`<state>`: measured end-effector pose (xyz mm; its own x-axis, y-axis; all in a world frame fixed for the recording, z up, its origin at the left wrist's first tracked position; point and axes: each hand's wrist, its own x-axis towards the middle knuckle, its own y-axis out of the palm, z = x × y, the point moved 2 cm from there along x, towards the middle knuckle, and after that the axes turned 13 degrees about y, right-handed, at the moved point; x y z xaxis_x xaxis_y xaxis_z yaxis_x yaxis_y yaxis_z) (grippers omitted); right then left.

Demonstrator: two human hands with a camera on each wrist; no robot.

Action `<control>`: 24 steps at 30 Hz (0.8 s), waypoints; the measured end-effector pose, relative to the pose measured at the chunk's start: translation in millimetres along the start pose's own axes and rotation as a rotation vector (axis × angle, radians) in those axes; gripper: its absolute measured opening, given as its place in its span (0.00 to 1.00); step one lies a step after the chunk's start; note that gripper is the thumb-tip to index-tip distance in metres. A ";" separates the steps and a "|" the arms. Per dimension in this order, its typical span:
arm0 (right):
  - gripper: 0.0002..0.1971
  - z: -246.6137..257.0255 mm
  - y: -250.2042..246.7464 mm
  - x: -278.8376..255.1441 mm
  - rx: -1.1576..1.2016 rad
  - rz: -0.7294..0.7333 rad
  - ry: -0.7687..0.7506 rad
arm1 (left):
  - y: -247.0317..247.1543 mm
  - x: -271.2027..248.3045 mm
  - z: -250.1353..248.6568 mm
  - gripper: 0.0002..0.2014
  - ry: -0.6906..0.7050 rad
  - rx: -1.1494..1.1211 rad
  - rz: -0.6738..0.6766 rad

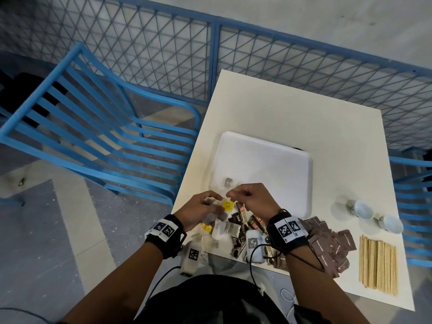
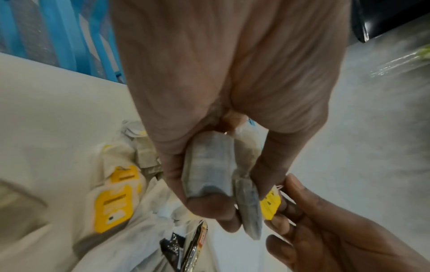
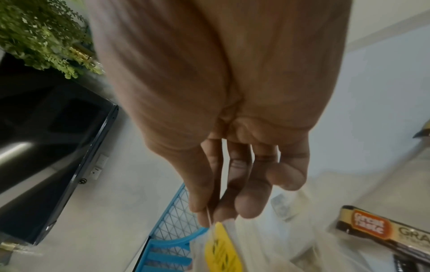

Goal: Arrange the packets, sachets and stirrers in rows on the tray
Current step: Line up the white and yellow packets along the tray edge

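Above the near left corner of the white tray [image 1: 280, 160], my left hand [image 1: 211, 203] grips two grey-white tea bags [image 2: 209, 171] between thumb and fingers. My right hand [image 1: 231, 195] pinches the thin string of a tea bag between thumb and forefinger [image 3: 207, 216]; its yellow tag [image 1: 227, 205] hangs between the two hands. One small tea bag [image 1: 228, 182] lies on the tray near its front edge. Below the hands lies a pile of tea bags and dark coffee sachets [image 1: 236, 230]. Brown packets [image 1: 332, 244] and wooden stirrers [image 1: 377, 265] lie to the right.
Two small white cups [image 1: 363, 208] stand right of the tray. The white table [image 1: 280, 108] ends just left of my left hand; a blue slatted chair [image 1: 93, 127] stands beside it and a blue mesh fence [image 1: 210, 54] behind.
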<state>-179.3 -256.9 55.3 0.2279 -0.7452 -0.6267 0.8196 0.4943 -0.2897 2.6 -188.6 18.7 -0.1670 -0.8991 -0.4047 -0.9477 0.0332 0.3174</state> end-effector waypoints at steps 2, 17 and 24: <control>0.05 -1.8 0.0 -2.4 0.002 0.007 -0.003 | -0.3 -2.4 3.2 0.12 0.003 0.035 -0.002; 0.07 6.2 6.4 13.2 0.262 0.134 0.028 | 2.5 -10.2 -23.6 0.15 0.231 0.051 -0.107; 0.04 -5.2 22.8 13.3 0.249 0.218 0.058 | 2.4 -5.9 -33.6 0.10 0.302 0.007 -0.193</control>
<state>-160.3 -253.2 36.6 0.3874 -0.6038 -0.6967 0.8598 0.5093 0.0368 10.4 -197.8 50.7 0.1026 -0.9775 -0.1844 -0.9560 -0.1482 0.2532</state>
